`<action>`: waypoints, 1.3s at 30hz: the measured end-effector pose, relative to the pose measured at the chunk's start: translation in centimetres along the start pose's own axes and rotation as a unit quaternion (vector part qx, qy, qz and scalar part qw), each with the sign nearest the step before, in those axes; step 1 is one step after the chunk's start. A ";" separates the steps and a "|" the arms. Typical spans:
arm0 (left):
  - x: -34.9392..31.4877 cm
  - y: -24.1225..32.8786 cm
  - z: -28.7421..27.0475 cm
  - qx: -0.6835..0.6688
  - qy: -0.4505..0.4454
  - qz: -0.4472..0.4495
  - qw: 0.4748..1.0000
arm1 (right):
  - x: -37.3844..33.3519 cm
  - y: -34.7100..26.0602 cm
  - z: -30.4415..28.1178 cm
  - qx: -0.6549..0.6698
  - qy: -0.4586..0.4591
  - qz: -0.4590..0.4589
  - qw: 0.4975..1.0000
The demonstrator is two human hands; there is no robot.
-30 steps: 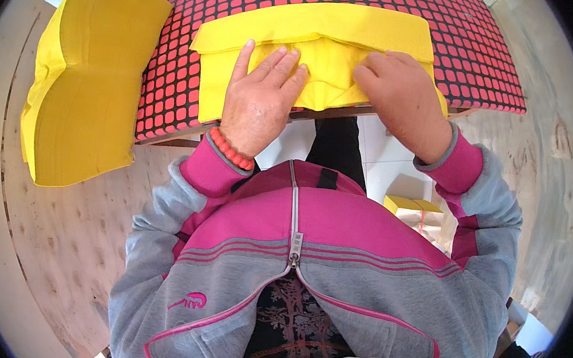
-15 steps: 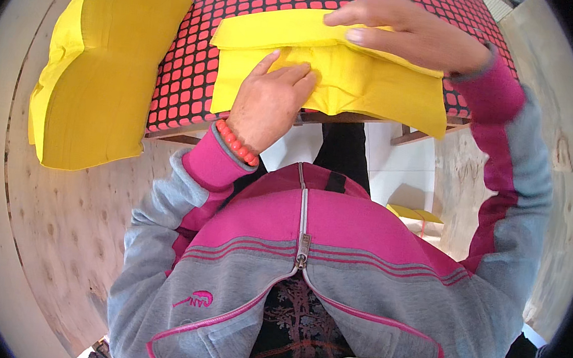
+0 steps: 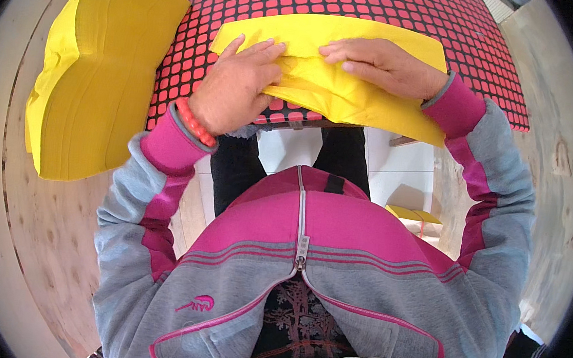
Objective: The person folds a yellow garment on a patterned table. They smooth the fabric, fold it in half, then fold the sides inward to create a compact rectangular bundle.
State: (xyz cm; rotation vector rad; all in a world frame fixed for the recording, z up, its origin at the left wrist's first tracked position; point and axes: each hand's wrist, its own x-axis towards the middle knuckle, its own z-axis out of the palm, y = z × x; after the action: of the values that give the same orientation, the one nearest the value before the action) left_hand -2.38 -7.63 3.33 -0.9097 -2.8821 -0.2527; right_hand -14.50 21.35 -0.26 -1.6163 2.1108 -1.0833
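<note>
A yellow sheet of soft paper or fabric [image 3: 348, 92] lies folded on a board covered in a red-and-black grid pattern [image 3: 397, 4]. My left hand [image 3: 233, 89], with a red bead bracelet at the wrist, presses its left part and folds the near edge up with fingers and thumb. My right hand [image 3: 378, 64] lies across the fold at the middle, fingers pointing left and pressing down. The two hands almost meet above the fold. The sheet's near edge hangs past the board's front.
A thick stack of the same yellow sheets [image 3: 91, 73] rests on the plywood surface [image 3: 56, 241] to the left. Below the board I see white floor tiles and a small yellow box [image 3: 413, 214]. My pink and grey zip jacket fills the lower view.
My left hand slid left and up along the sheet, lifting its near edge. My right hand came down from the far edge onto the fold at the middle.
</note>
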 end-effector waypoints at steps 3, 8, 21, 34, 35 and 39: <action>0.8 -1.5 -0.7 -0.063 -0.072 -0.006 0.995 | -0.1 -1.0 -0.3 -0.004 0.018 0.011 1.000; 2.0 -2.8 -1.7 -0.068 -0.108 0.039 0.991 | -2.5 -5.7 0.0 -0.152 0.033 0.072 0.985; 5.1 -6.1 -3.5 -0.265 -0.286 -0.094 0.916 | -6.8 -5.7 -2.1 -0.153 -0.018 0.163 0.974; 7.9 -12.8 -1.8 -0.420 -0.278 -0.128 0.854 | -6.4 -1.8 -8.8 -0.005 -0.005 0.346 0.938; 8.0 -13.1 -1.6 -0.408 -0.269 -0.136 0.862 | -6.8 -1.6 -9.0 -0.009 0.006 0.362 0.932; 8.5 -13.9 -1.1 -0.374 -0.255 -0.145 0.880 | -8.3 0.0 -8.8 0.041 0.091 0.370 0.924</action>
State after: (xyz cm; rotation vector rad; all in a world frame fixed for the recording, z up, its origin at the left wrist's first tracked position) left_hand -17.23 -14.27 3.94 -0.6687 -3.4413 -1.4391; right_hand -17.03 32.37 3.92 -0.5715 2.4242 -1.0397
